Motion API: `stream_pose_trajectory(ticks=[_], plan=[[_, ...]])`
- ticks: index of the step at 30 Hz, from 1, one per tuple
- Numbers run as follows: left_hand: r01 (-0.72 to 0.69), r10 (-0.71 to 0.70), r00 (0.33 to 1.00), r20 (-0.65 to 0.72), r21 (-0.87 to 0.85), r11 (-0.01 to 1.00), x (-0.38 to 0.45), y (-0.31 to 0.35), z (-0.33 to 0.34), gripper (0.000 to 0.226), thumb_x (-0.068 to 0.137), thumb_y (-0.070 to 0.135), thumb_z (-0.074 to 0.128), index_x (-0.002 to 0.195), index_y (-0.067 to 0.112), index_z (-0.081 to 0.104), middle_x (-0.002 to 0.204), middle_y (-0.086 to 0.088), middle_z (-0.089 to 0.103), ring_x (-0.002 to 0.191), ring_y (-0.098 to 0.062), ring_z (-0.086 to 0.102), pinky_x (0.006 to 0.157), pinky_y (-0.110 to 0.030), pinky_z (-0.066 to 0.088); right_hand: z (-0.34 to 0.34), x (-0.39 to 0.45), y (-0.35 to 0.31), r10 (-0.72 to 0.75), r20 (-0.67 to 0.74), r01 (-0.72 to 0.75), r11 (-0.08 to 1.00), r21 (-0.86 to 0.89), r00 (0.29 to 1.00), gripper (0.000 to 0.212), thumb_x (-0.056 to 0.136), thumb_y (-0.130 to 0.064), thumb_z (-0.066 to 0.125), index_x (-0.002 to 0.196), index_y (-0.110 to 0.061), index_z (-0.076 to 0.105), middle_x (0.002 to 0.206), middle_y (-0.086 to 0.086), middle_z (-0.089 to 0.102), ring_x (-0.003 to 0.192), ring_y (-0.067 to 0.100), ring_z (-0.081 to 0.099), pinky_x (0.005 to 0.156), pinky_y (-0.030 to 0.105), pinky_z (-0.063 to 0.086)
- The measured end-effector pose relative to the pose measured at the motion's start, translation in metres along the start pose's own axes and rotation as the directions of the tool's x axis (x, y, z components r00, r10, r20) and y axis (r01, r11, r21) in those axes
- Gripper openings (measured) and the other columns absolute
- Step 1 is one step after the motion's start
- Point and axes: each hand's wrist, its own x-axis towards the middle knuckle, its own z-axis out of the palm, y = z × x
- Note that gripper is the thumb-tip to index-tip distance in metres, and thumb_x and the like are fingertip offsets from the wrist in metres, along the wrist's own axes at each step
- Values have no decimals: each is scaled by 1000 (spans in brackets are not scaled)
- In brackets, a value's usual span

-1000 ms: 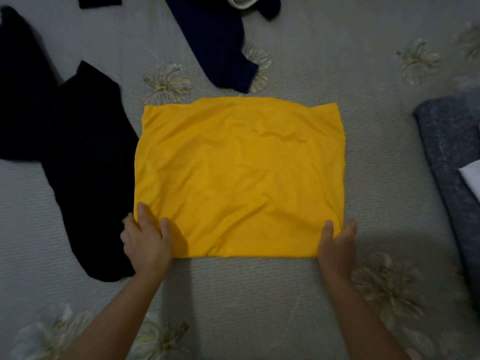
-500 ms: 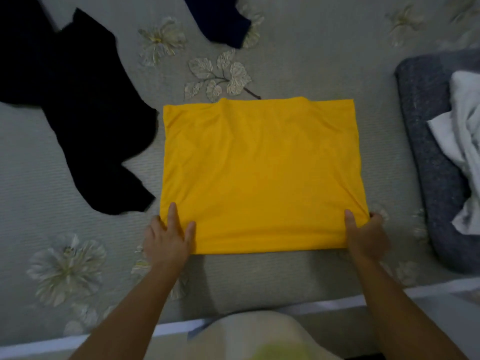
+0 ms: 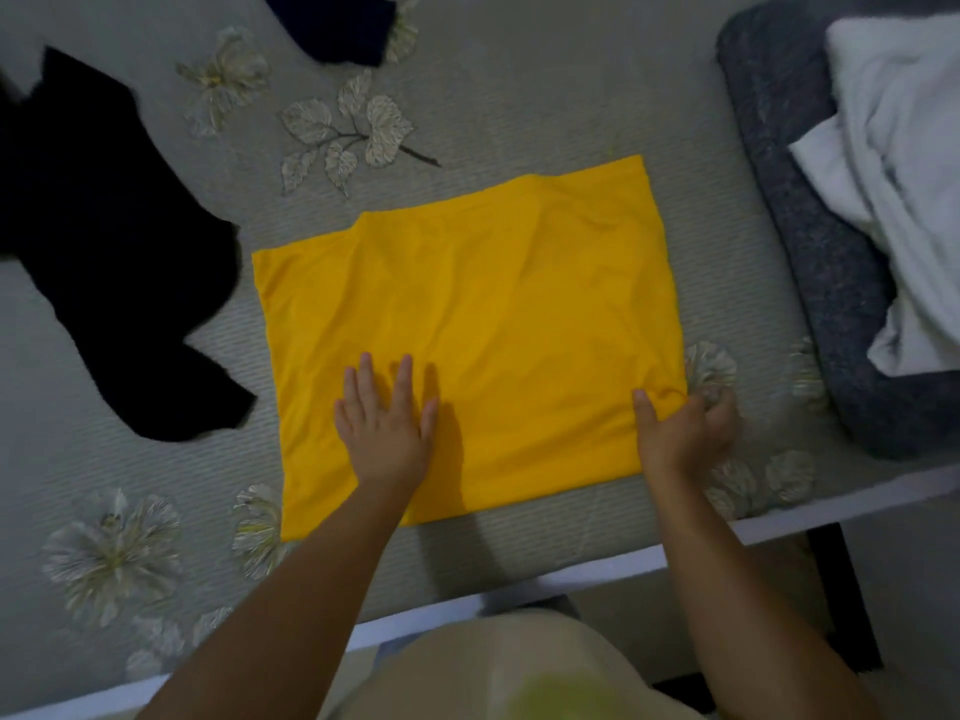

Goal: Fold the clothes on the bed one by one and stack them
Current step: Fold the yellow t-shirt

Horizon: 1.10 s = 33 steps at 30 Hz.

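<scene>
A yellow garment (image 3: pixel 483 314), folded into a rectangle, lies flat on the grey flowered bed (image 3: pixel 519 96). My left hand (image 3: pixel 387 423) rests flat on its lower left part with fingers spread. My right hand (image 3: pixel 685 433) pinches the garment's right edge near the lower right corner, thumb on top and fingers curled under. A black garment (image 3: pixel 104 241) lies spread out to the left. A dark navy garment (image 3: pixel 337 23) shows at the top edge.
A blue-grey blanket (image 3: pixel 810 262) with white cloth (image 3: pixel 904 174) on it lies at the right. The bed's white front edge (image 3: pixel 623 558) runs below the yellow garment, close to my body.
My left hand has moved from the garment's lower left corner onto its surface and lies flat. My right hand stays at the right edge. The view has shifted toward the bed's edge.
</scene>
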Motion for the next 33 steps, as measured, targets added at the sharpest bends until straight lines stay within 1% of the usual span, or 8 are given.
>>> stream_pose_trajectory(ticks=[8, 11, 15, 19, 22, 27, 30, 33], plan=[[-594, 593, 804, 43, 41, 803, 110, 141, 0, 49, 83, 30, 35, 119, 9, 61, 121, -25, 57, 111, -48, 53, 82, -58, 48, -8, 14, 13, 1, 120, -4, 1000, 19, 993, 48, 85, -38, 59, 117, -3, 54, 147, 13, 24, 135, 32, 16, 105, 46, 19], [-720, 706, 693, 146, 102, 686, 143, 196, 2, 49, 92, 35, 29, 134, 16, 47, 142, -16, 40, 133, -38, 32, 102, -49, 32, -5, 16, 20, -25, 64, 22, 998, 52, 998, 62, 79, -51, 60, 119, -4, 54, 139, 17, 38, 128, 37, 31, 98, 49, 29], [-847, 781, 532, 328, 223, 483, 177, 226, 14, 64, 88, 49, 9, 144, 21, 24, 153, -3, 17, 143, -23, 8, 112, -40, 7, 1, 15, 25, -69, 1, 69, 996, 49, 998, 73, 86, -65, 23, 94, -7, 67, 115, 19, 60, 109, 32, 46, 80, 54, 45], [-941, 876, 298, 380, 269, 204, 198, 223, 21, 74, 89, 57, 0, 138, 14, 36, 137, -14, 48, 131, -29, 39, 111, -43, 16, 10, 13, 32, -134, -87, 139, 989, 56, 987, 39, 78, -43, 43, 65, -13, 64, 112, 15, 64, 110, 27, 40, 83, 54, 45], [-918, 959, 169, 228, 391, 69, 209, 213, 24, 48, 99, 42, 16, 118, 10, 46, 90, -14, 67, 89, -29, 66, 106, -44, 23, 12, 20, 38, -186, -187, 210, 970, 120, 965, 47, 86, -45, 39, 61, -12, 59, 109, 16, 64, 107, 26, 41, 81, 55, 45], [-928, 969, 201, 145, 346, 140, 217, 195, 19, 47, 100, 39, 14, 113, 6, 45, 69, -15, 65, 63, -29, 65, 84, -41, 37, 0, 26, 30, -261, -85, 273, 880, 389, 962, 75, 89, -66, 10, 88, -8, 57, 69, 7, 59, 60, 21, 56, 50, 26, 41], [-936, 967, 222, 128, 304, 175, 216, 185, 8, 52, 99, 45, 9, 117, 9, 42, 71, -16, 65, 60, -30, 63, 59, -33, 49, -18, 27, 15, -216, 229, 104, 901, 421, 949, 107, 65, -87, 8, 130, -9, 42, 102, 11, 64, 89, 26, 62, 64, 29, 38], [-943, 984, 160, 80, 306, 128, 215, 163, -10, 52, 98, 47, 9, 120, 14, 43, 71, -13, 62, 64, -28, 57, 62, -32, 42, -24, 19, 4, -233, 239, 139, 925, 354, 943, 97, 71, -83, 22, 144, -18, 23, 130, 10, 53, 117, 24, 51, 86, 29, 40]])
